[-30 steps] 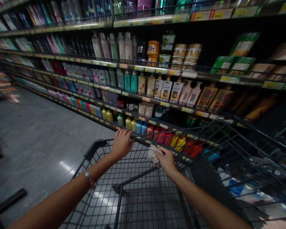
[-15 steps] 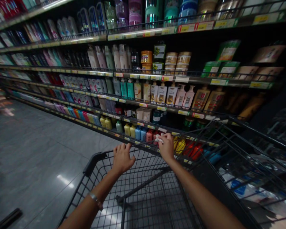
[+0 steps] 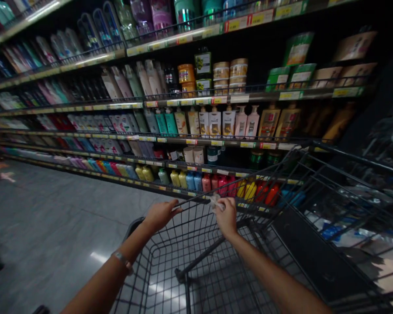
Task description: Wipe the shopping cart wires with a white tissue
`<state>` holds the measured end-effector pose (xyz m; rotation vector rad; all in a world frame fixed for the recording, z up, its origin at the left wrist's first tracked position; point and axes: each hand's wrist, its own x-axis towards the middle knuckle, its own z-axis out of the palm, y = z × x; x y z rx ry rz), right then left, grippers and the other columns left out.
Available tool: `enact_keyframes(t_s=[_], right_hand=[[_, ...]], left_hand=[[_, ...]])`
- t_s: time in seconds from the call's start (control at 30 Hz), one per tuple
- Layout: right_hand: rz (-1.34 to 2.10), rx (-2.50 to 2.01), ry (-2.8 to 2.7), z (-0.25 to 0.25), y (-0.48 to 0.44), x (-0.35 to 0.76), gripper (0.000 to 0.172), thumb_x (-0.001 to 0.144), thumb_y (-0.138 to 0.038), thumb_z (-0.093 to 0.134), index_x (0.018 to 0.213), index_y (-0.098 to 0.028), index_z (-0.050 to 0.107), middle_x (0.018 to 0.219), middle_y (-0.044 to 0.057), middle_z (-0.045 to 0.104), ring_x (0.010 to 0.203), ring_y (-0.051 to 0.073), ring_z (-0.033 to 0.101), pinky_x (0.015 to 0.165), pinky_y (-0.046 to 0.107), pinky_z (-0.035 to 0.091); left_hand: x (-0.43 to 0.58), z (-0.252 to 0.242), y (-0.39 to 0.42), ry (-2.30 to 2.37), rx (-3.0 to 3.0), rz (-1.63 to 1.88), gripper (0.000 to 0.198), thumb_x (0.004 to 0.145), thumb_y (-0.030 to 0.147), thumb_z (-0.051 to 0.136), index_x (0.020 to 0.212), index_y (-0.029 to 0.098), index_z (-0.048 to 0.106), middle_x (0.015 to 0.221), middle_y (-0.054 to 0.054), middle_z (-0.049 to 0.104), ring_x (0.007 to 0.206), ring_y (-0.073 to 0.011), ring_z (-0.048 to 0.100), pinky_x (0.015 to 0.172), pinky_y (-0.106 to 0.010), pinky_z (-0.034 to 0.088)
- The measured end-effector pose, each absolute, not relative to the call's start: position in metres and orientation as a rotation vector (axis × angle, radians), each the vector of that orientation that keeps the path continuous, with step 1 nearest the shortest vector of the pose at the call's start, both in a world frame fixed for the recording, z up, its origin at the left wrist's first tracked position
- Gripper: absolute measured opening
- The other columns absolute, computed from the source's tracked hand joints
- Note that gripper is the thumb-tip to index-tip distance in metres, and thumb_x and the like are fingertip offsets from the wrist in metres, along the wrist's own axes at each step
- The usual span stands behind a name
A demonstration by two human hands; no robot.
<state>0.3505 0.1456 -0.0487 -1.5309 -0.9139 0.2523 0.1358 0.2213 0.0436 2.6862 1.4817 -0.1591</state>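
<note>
We record the left hand [image 3: 160,214] on the cart rim [image 3: 194,203] of a black wire cart [image 3: 170,270], its fingers [image 3: 174,208] curled closed over the top wire. A metal wristband [image 3: 121,260] sits on that forearm. The right hand [image 3: 225,217] is on the same rim, near the left hand. Its fingers [image 3: 228,203] are clenched around a crumpled white wad [image 3: 214,201], which is pressed against the wire and sticks out at the hand's left edge. We cannot tell whether the wad is paper or cloth.

Writing: yellow and red price strips [image 3: 196,102] run along every shelf front, but no figure can be read. The white pump bottles [image 3: 216,122] carry gold-marked labels, too blurred to name a brand. Coloured bottles [image 3: 196,179] line the lowest shelf [image 3: 170,190], directly beyond the rim.

Edges and room: the shelves stand close ahead of the cart. A second cart [image 3: 334,187] stands just beside it on the right. To the left, the grey floor [image 3: 52,226] lies open along the aisle.
</note>
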Motion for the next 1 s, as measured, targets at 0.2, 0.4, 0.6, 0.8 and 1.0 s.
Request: enact_keyframes(t_s=[0.2,0.4,0.6,0.8,1.0], right_hand=[[0.182,-1.609,-0.242,-0.046,0.181,0.383,0.019,0.067,-0.018,0.057,0.087,-0.019,0.056,0.09,0.007,0.063,0.084,0.022,0.06,0.083,0.033,0.047],[0.211,-1.563,-0.271,-0.048,0.185,0.366,0.014,0.068,-0.015,0.053,0.081,-0.019,0.058,0.084,0.005,0.065,0.079,0.02,0.06,0.078,0.029,0.047],[0.289,-1.51,-0.376,-0.048,0.176,0.34,0.009,0.067,-0.014,0.058,0.073,-0.018,0.063,0.081,0.005,0.064,0.079,0.019,0.059,0.078,0.029,0.047],[0.497,-1.545,-0.433,-0.051,0.17,0.324,0.011,0.062,-0.009,0.06,0.064,-0.019,0.064,0.075,0.002,0.067,0.073,0.017,0.062,0.071,0.026,0.047],[0.969,-1.567,-0.007,-0.058,0.171,0.301,0.025,0.05,0.005,0.063,0.053,-0.02,0.058,0.047,-0.005,0.057,0.051,0.015,0.058,0.05,0.022,0.041]], left_hand=[[0.136,0.041,0.235,1.472,2.593,-0.255,0.045,0.098,0.053,0.036,0.101,0.02,0.066,0.088,-0.008,0.075,0.08,-0.0231,0.071,0.073,-0.03,0.05],[0.137,0.042,0.232,1.498,2.489,-0.26,0.046,0.096,0.057,0.035,0.091,0.021,0.063,0.08,-0.005,0.075,0.066,-0.0196,0.069,0.065,-0.028,0.047],[0.139,0.044,0.23,1.517,2.464,-0.275,0.044,0.095,0.057,0.035,0.092,0.021,0.062,0.083,-0.004,0.075,0.068,-0.0195,0.069,0.065,-0.029,0.047],[0.14,0.046,0.231,1.53,2.456,-0.269,0.044,0.094,0.056,0.036,0.092,0.021,0.061,0.082,-0.004,0.075,0.066,-0.0195,0.07,0.065,-0.029,0.047],[0.143,0.047,0.229,1.558,2.469,-0.26,0.042,0.096,0.054,0.037,0.093,0.02,0.062,0.083,-0.005,0.075,0.068,-0.0197,0.07,0.065,-0.028,0.047]])
